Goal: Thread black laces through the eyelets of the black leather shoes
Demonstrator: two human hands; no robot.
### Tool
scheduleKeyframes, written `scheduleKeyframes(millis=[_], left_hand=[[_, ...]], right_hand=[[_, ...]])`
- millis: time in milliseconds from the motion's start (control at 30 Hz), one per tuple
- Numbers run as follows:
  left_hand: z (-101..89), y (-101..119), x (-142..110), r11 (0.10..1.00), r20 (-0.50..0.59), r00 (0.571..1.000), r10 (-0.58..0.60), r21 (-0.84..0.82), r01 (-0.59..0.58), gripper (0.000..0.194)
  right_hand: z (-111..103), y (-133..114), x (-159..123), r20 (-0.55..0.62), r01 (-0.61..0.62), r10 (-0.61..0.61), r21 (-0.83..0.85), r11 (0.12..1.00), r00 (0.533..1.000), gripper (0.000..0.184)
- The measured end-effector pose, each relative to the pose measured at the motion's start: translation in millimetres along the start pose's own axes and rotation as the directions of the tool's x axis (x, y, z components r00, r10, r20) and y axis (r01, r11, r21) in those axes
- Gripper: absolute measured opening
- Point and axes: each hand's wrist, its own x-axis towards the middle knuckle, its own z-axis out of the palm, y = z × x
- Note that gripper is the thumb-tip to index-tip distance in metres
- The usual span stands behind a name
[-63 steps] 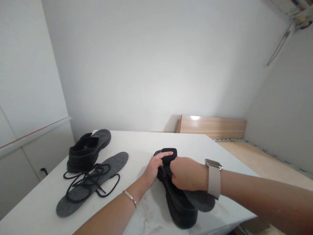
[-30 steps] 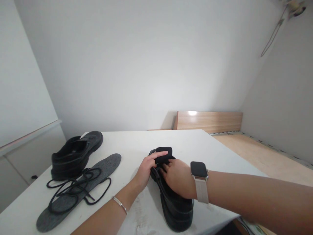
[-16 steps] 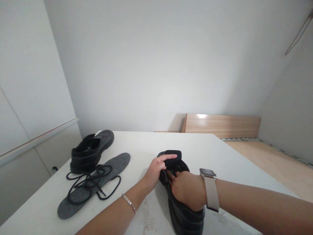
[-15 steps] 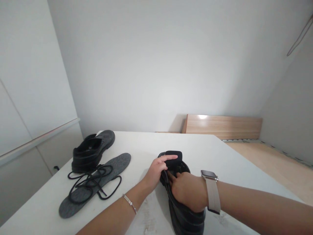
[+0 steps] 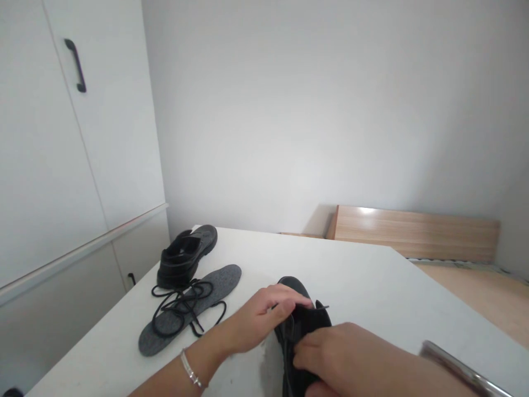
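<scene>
A black leather shoe (image 5: 294,284) lies in front of me, toe pointing away, its near end cut off by the frame's bottom edge. My left hand (image 5: 264,320) grips its upper around the tongue, thumb on the near side and fingers across the top. Inside the shoe's opening is my right hand (image 5: 326,353), fingers bent and pressed together against the dark inner side; what they hold, if anything, is hidden. To the left, a grey felt insole (image 5: 223,278) lies flat with loose black shoelaces (image 5: 169,332) on top. Behind it sits a second black shoe (image 5: 177,267), with no laces visible in it.
All this rests on a white table (image 5: 264,256) against a pale wall. White cabinets (image 5: 119,138) with dark handles line the left side. A wooden headboard (image 5: 413,229) and a tan bed surface (image 5: 467,286) are beyond the table at the right.
My view has turned left and tilted, bringing more cabinet in. The shoe's tongue, raised earlier, now lies lower under my left hand. My right hand has shifted nearer in the opening.
</scene>
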Motion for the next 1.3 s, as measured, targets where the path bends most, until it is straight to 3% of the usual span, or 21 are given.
scheduleKeyframes(millis=[67,100,167,267,367,533,667,800,933,1067,1167,1233,1300], left_hand=[[-27.9,10,-13,0.965,-0.100,0.994,-0.048,0.253,0.072,0.035],[-44.5,12,-19,0.896,-0.170,0.982,-0.079,0.420,0.145,0.030],[-78.2,12,-32,0.600,-0.284,0.942,-0.180,0.727,0.334,0.028],[-114.5,1,-49,0.425,-0.360,0.891,-0.278,0.785,0.450,0.035],[-124.2,-12,-57,0.351,-0.374,0.862,-0.342,0.800,0.486,0.034],[-119.3,-21,-56,0.307,-0.364,0.858,-0.363,0.823,0.479,0.026],[-121.8,-10,-47,0.336,-0.353,0.882,-0.312,0.827,0.450,0.019],[-113.9,16,-16,0.410,-0.345,0.911,-0.226,0.815,0.410,0.017],[-75.4,47,37,0.654,-0.293,0.950,-0.111,0.698,0.292,0.016],[-26.6,67,84,0.803,-0.182,0.983,-0.007,0.585,0.114,0.007],[-4.5,64,101,0.847,-0.140,0.990,0.033,0.530,0.047,0.006],[3.8,53,103,0.917,-0.169,0.984,0.053,0.399,0.019,0.014],[10.1,36,98,0.989,-0.114,0.993,-0.014,0.143,0.030,0.035]], right_hand=[[-13,3,-6,-0.127,-0.019,0.038,0.146,0.989,0.991,0.016],[-19,6,-8,-0.224,0.001,0.047,0.212,0.977,0.973,0.017],[-26,19,-6,-0.406,0.074,0.068,0.324,0.943,0.911,0.020],[-20,45,8,-0.516,0.179,0.114,0.483,0.857,0.849,0.029],[-2,69,31,-0.576,0.281,0.142,0.581,0.764,0.805,0.034],[28,97,55,-0.659,0.372,0.274,0.665,0.648,0.700,0.034],[42,115,56,-0.690,0.416,0.383,0.695,0.587,0.614,0.033],[46,122,56,-0.663,0.447,0.389,0.733,0.513,0.640,0.031],[46,111,56,-0.659,0.492,0.281,0.726,0.480,0.698,0.028],[48,98,55,-0.691,0.622,0.121,0.703,0.345,0.713,0.052],[50,94,56,-0.658,0.638,0.219,0.752,0.164,0.720,0.024],[48,96,56,-0.637,0.653,0.311,0.755,0.064,0.705,0.032],[44,100,54,-0.637,0.696,0.394,0.718,-0.007,0.662,0.031]])
